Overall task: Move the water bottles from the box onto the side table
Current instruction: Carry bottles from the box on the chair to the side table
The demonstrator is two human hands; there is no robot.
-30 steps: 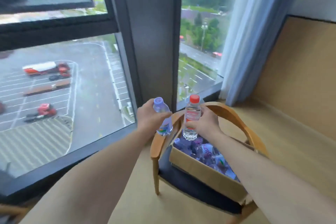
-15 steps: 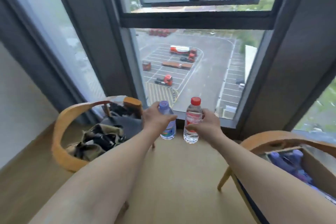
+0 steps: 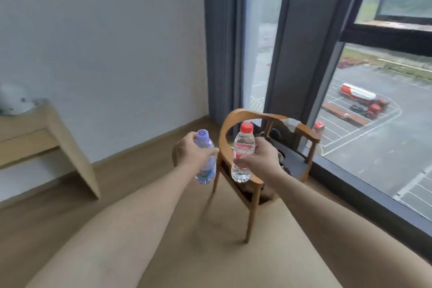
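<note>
We observe the left hand (image 3: 190,154) wrapped around a clear plastic water bottle with a purple cap (image 3: 205,159), held upright in the air. The right hand (image 3: 261,159) grips a clear plastic water bottle with a red cap and red label (image 3: 242,154), likewise upright and off any surface. The two bottles sit near each other without touching. Behind them stands a curved-back wooden armchair (image 3: 236,119) by the tall window (image 3: 374,124). A light wooden side table (image 3: 46,131) stands against the wall at far left, well apart from both bottles.
</note>
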